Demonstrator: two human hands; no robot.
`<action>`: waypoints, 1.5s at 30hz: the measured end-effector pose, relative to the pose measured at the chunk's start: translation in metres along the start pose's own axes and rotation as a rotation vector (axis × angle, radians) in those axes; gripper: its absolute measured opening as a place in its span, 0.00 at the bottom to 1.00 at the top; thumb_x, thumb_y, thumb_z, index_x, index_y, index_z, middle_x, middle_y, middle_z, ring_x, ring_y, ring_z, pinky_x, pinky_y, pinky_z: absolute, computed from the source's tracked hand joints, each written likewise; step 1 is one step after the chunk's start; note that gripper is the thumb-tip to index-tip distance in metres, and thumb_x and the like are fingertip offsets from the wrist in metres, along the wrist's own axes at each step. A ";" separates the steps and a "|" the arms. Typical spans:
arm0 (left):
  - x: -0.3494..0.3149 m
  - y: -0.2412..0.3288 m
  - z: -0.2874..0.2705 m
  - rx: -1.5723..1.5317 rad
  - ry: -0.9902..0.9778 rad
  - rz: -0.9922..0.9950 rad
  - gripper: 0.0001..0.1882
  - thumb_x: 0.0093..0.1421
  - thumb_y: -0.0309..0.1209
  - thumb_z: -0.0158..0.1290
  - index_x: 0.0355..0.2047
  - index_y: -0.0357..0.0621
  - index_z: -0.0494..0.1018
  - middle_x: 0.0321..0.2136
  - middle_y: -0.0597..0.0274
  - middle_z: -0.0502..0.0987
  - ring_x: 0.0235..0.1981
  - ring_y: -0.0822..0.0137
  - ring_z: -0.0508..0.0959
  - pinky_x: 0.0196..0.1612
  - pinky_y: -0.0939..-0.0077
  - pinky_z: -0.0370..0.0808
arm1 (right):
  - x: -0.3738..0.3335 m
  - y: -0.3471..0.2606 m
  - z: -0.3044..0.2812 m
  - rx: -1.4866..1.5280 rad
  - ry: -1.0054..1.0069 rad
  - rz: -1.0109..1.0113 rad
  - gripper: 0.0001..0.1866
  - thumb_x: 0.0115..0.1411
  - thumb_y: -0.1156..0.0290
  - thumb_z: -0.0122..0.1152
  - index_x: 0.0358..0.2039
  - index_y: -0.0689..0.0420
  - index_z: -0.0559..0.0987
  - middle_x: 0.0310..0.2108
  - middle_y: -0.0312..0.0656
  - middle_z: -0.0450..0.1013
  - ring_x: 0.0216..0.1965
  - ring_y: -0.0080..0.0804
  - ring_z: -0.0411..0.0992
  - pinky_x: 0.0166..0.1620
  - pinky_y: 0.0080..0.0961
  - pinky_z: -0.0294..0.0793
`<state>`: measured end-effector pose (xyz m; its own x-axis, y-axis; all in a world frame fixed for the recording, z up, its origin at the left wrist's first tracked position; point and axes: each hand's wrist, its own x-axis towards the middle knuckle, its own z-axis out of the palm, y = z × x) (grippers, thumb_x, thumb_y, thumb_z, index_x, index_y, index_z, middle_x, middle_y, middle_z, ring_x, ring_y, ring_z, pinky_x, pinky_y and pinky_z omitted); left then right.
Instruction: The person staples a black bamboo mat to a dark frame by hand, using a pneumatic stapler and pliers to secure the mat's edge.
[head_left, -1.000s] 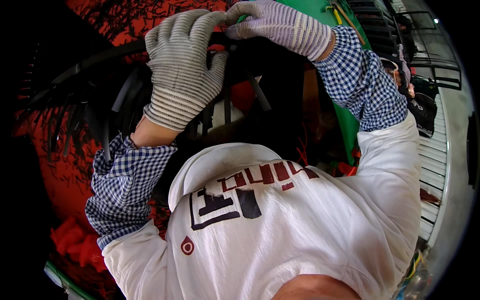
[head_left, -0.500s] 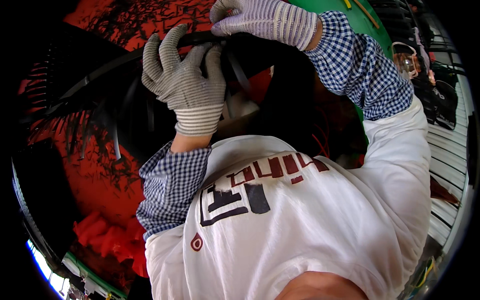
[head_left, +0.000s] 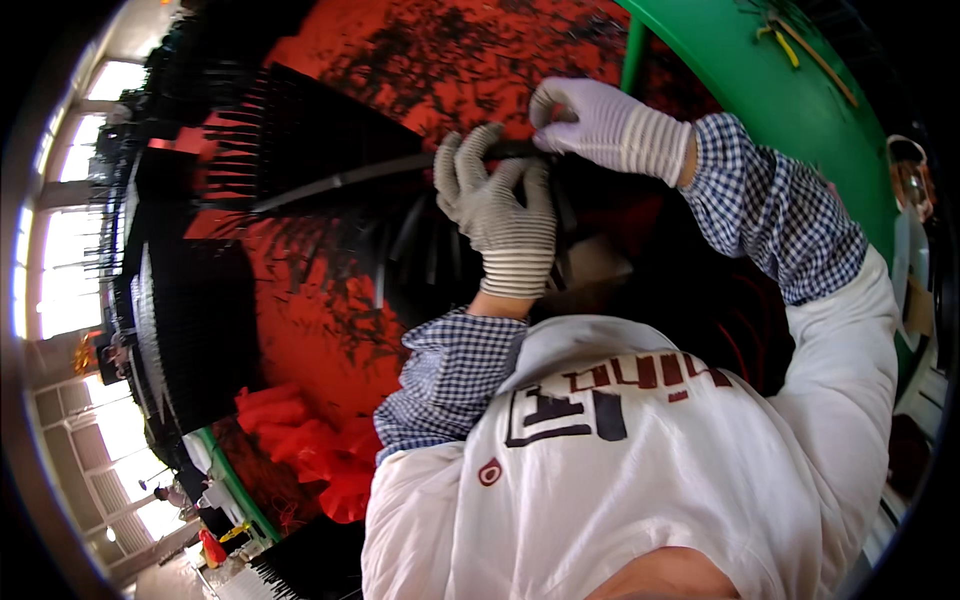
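A long, narrow black strip with hanging fringe-like tabs runs from the far left to my hands. My left hand, in a grey striped knit glove, closes on the strip near its right end, fingers behind and thumb toward me. Just right of it, my right hand, in a pale purple striped glove, pinches with thumb and forefinger at the strip's end. Exactly what those fingertips touch is hard to see. Several dark tabs dangle below the strip beside my left wrist.
Red sheeting strewn with black scraps lies beyond and beneath. Stacked black comb-edged pieces stand left. A green table at upper right bears yellow-handled pliers and a stick. Bunched red cloth sits lower left.
The view has swung, so both hands and the strip appear farther right and lower, and windows show at left. Both hands stay close together at the strip.
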<state>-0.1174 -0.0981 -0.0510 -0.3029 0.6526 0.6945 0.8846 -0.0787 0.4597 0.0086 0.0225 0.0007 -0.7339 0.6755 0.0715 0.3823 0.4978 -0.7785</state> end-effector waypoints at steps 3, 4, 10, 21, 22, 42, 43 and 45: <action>0.000 0.005 -0.003 0.027 -0.029 -0.046 0.05 0.49 0.31 0.63 0.27 0.46 0.83 0.52 0.64 0.75 0.62 0.49 0.63 0.65 0.57 0.57 | -0.004 -0.003 0.002 0.033 0.024 0.034 0.09 0.60 0.70 0.63 0.38 0.59 0.75 0.30 0.40 0.76 0.34 0.28 0.75 0.42 0.27 0.76; 0.001 0.005 -0.002 0.018 -0.028 -0.055 0.05 0.49 0.31 0.63 0.26 0.46 0.83 0.52 0.64 0.75 0.62 0.49 0.63 0.65 0.56 0.57 | -0.002 -0.001 0.003 0.036 0.016 0.031 0.09 0.60 0.71 0.63 0.38 0.59 0.74 0.30 0.39 0.76 0.34 0.28 0.74 0.42 0.27 0.76; 0.001 0.008 -0.007 0.009 -0.110 -0.131 0.10 0.47 0.34 0.69 0.26 0.43 0.82 0.53 0.60 0.74 0.62 0.48 0.63 0.65 0.56 0.58 | 0.002 0.003 0.016 0.064 0.025 0.021 0.08 0.60 0.73 0.63 0.37 0.60 0.73 0.27 0.39 0.74 0.31 0.26 0.72 0.38 0.27 0.74; -0.002 0.011 -0.006 -0.020 -0.143 -0.206 0.10 0.46 0.35 0.70 0.25 0.46 0.82 0.54 0.61 0.74 0.63 0.49 0.62 0.66 0.56 0.58 | -0.001 0.010 0.016 0.072 -0.020 0.044 0.13 0.61 0.65 0.64 0.38 0.61 0.76 0.31 0.49 0.77 0.34 0.42 0.77 0.41 0.35 0.76; -0.001 0.012 -0.007 -0.022 -0.152 -0.207 0.09 0.46 0.35 0.70 0.25 0.46 0.82 0.54 0.61 0.73 0.63 0.49 0.62 0.66 0.55 0.58 | 0.000 0.014 0.017 0.077 -0.014 0.047 0.13 0.61 0.65 0.63 0.39 0.61 0.76 0.32 0.49 0.77 0.35 0.42 0.77 0.41 0.35 0.76; 0.007 0.025 -0.005 -0.089 -0.053 -0.106 0.08 0.45 0.27 0.68 0.24 0.44 0.78 0.51 0.61 0.75 0.60 0.48 0.65 0.64 0.55 0.60 | -0.014 -0.015 -0.007 -0.131 0.040 0.069 0.18 0.59 0.56 0.64 0.39 0.59 0.77 0.34 0.50 0.79 0.38 0.48 0.78 0.42 0.38 0.77; 0.007 0.022 -0.002 -0.106 -0.049 -0.088 0.08 0.44 0.27 0.67 0.24 0.44 0.78 0.50 0.61 0.75 0.59 0.48 0.66 0.64 0.55 0.60 | -0.014 -0.015 -0.007 -0.145 0.041 0.069 0.18 0.58 0.56 0.65 0.39 0.58 0.77 0.34 0.50 0.79 0.38 0.48 0.78 0.42 0.38 0.77; 0.008 0.018 0.000 -0.106 -0.004 -0.006 0.08 0.43 0.25 0.66 0.23 0.43 0.77 0.48 0.59 0.76 0.57 0.47 0.68 0.62 0.54 0.62 | -0.015 -0.007 -0.005 -0.090 0.079 -0.031 0.14 0.58 0.64 0.67 0.37 0.60 0.76 0.31 0.49 0.79 0.33 0.43 0.78 0.39 0.33 0.76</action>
<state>-0.1037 -0.0943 -0.0371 -0.3068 0.6561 0.6895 0.8400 -0.1541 0.5203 0.0202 0.0114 0.0080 -0.7006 0.6983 0.1464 0.4117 0.5633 -0.7164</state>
